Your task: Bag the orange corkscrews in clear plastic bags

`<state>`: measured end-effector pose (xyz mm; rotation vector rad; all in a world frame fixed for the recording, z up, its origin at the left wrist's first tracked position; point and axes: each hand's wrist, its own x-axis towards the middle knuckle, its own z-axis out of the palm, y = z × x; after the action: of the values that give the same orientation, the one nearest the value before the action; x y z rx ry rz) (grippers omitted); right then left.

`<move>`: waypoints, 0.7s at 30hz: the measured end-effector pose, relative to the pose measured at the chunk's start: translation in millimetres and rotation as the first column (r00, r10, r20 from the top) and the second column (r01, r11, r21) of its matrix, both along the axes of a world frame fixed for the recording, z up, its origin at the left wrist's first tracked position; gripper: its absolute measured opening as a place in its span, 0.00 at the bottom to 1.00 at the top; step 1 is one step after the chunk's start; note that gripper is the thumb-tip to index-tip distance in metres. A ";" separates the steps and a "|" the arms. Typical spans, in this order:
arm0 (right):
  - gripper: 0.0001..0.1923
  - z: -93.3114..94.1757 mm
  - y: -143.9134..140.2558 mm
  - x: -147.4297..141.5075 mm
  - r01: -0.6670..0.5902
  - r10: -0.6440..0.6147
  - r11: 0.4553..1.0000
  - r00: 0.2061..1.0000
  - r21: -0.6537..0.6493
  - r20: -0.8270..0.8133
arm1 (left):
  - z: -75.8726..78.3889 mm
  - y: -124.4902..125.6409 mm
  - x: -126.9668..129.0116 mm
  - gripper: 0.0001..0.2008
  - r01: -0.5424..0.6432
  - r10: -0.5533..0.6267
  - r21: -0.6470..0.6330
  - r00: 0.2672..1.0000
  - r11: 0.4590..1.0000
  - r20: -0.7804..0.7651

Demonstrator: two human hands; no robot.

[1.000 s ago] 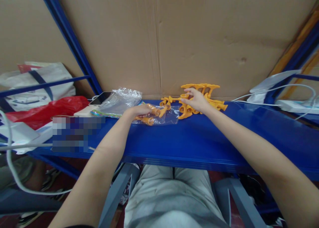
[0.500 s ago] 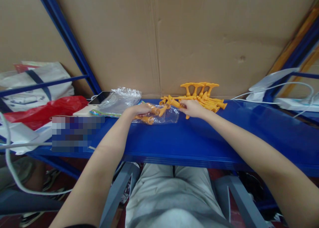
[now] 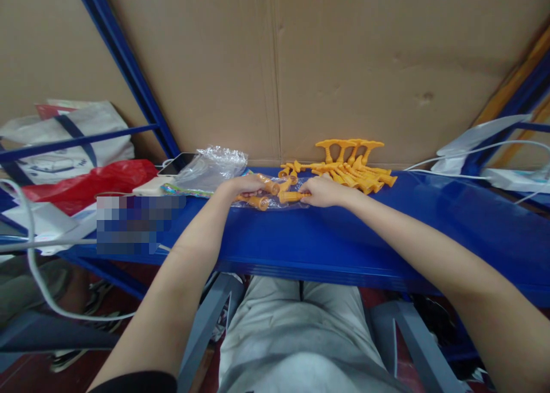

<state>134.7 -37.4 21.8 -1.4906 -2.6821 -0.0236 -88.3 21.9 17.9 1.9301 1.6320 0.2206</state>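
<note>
My left hand (image 3: pixel 244 188) is closed round the handles of orange plastic pieces, one piece (image 3: pixel 268 185) above and another piece (image 3: pixel 259 203) below, their flared ends pointing right. Beneath them lies a clear plastic bag (image 3: pixel 279 205) on the blue shelf. My right hand (image 3: pixel 320 191) grips one more orange plastic piece (image 3: pixel 290 196), its thick ribbed end pointing left over the bag. Behind that hand is a pile of similar orange pieces (image 3: pixel 361 178). Several of these stand upright at the back with T-shaped tops (image 3: pixel 349 144). The fingertips of both hands are partly hidden.
Left of my left hand are a stack of clear bags (image 3: pixel 210 172), a phone (image 3: pixel 178 164) and a red plastic bag (image 3: pixel 94 181). Cardboard (image 3: pixel 240 66) walls off the back of the blue shelf (image 3: pixel 301 244). White cables (image 3: pixel 447 174) run at the right. A person's leg shows lower left.
My right hand has come away from the pile with an orange piece, which now points left over the clear bag. My left hand keeps its hold. The view has shifted slightly.
</note>
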 end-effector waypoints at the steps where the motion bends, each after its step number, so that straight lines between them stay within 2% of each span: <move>1: 0.08 -1.3 1.0 -4.3 -0.007 0.007 1.000 1.000 0.001 -0.028 | -0.1 0.2 0.1 0.15 -0.001 0.001 0.003 1.000 1.000 -0.005; 9: 0.08 -14.4 16.5 -17.4 -0.030 0.012 0.998 0.942 -0.048 -0.335 | -0.7 -1.3 -1.6 0.12 0.004 -0.004 -0.008 1.000 1.000 -0.019; 17: 0.12 -34.4 43.3 -18.0 -0.172 0.034 0.970 0.795 -0.172 -0.606 | 2.8 -8.5 -1.0 0.15 -0.065 0.065 0.001 0.998 0.998 0.001; 19: 0.12 -36.5 43.6 -18.1 -0.209 0.030 0.957 0.762 -0.201 -0.647 | 3.4 -8.7 -2.3 0.15 -0.048 0.048 0.013 0.999 0.999 0.012; 21: 0.12 -37.3 42.4 -17.6 -0.222 0.044 0.954 0.772 -0.203 -0.634 | 3.8 -7.5 -4.1 0.14 -0.012 0.011 0.019 0.999 1.000 0.034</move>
<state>117.1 5.0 -15.5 -1.0772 -2.2708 0.7411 -92.3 14.4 21.7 1.9212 1.6250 0.2730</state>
